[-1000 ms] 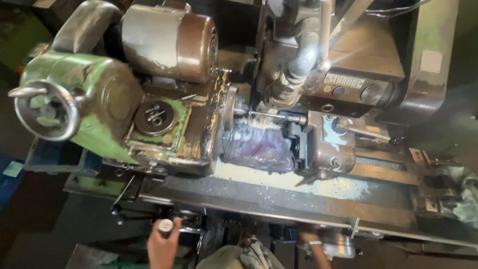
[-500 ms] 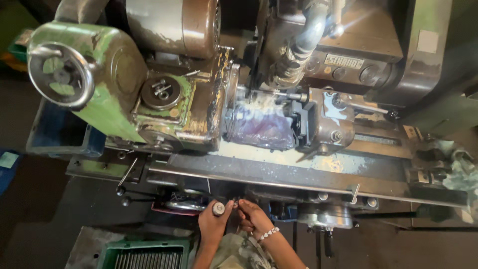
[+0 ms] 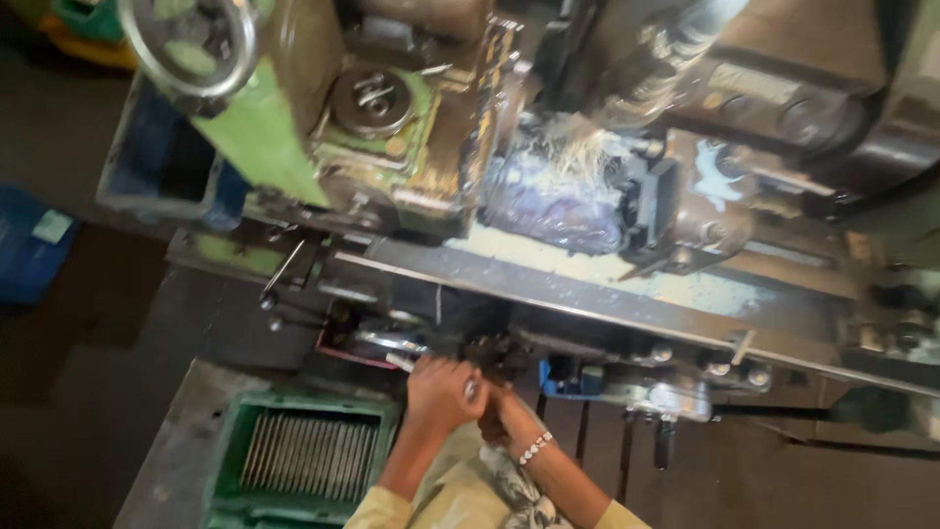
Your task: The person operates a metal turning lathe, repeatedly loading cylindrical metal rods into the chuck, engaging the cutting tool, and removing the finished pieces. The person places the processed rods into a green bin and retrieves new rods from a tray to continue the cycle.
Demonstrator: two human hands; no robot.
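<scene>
Both my hands meet at the front underside of a green and grey metalworking machine [image 3: 294, 147]. My left hand [image 3: 439, 390] is closed around a small shiny metal handle [image 3: 470, 389] by the dark mechanism under the bed rail [image 3: 587, 294]. My right hand [image 3: 504, 416], with a beaded bracelet on the wrist, presses against the left hand and the same dark parts; its fingers are mostly hidden. Above, a bluish-purple workpiece [image 3: 553, 201] sits in the machine, wet with whitish coolant.
A handwheel [image 3: 191, 44] sticks out at the upper left. A green crate with a slatted metal grate [image 3: 304, 453] lies on the floor left of my arms. A blue bin [image 3: 34, 245] sits at the far left. Whitish chips and coolant cover the bed [image 3: 685, 289].
The view has swung and moved closer. My left hand went from holding a small round knob up in the open to gripping at the machine's underside, and my right hand joined it.
</scene>
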